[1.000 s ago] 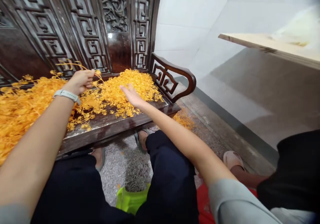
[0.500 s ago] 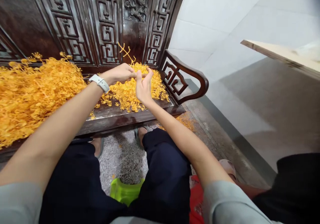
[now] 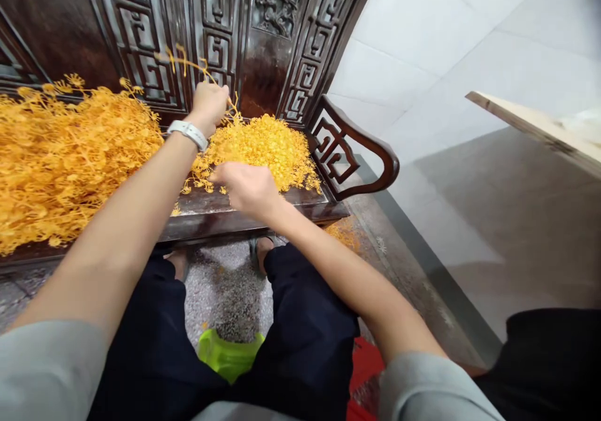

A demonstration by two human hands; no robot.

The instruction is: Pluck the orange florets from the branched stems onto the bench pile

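Observation:
My left hand [image 3: 210, 105], with a white watch [image 3: 188, 134] on its wrist, is closed on a thin, branched orange-yellow plastic stem [image 3: 188, 64]. The stem sticks out to the upper left and hangs down on the right of the fist. Lower and to the right, my right hand [image 3: 251, 189] is closed with its fingers curled, slightly blurred; whatever is in them is hidden. Behind it lies a heap of small orange-yellow plastic pieces [image 3: 284, 152] on the dark wooden bench [image 3: 211, 203]. A bigger pile of branched orange-yellow plastic sprays [image 3: 70, 164] covers the bench at left.
The bench has a carved back [image 3: 263, 71] and a curved armrest [image 3: 389, 167] at its right end. A light wooden board [image 3: 535, 121] juts in from the right. Below are a green plastic stool [image 3: 230, 358], a red object [image 3: 365, 368] and another person's dark-clothed leg [image 3: 549, 358].
My hands were together over the small heap and are now apart. The left has moved left and up with the stem; the right has dropped toward the bench's front edge and its fingers have curled.

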